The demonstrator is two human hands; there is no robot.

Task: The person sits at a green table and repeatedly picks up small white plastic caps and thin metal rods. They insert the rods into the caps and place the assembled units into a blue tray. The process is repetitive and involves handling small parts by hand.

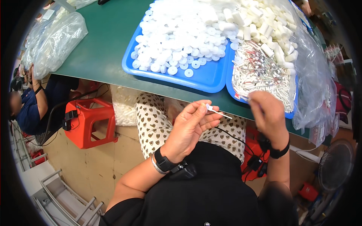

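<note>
My left hand (190, 130) is raised over my lap, its thumb and index finger pinching a thin white rod (222, 113). At the pinched end sits a small white plastic piece (209, 108), partly covered by the fingertips. My right hand (269, 115) is at the near edge of the smaller blue tray (229, 84); its fingers are curled together and slightly blurred, so I cannot make out what is in them. That tray holds many thin white and red-marked rods (260, 69) and thick cream-white cylinders (266, 28). White discs (177, 41) are heaped in the larger blue tray (211, 83) beside it.
Both trays stand on a green table (102, 45). Clear plastic bags lie at the far left (62, 41) and right (313, 86). A red stool (90, 122) stands at left, near another person (34, 105). A black fan (335, 164) is at lower right.
</note>
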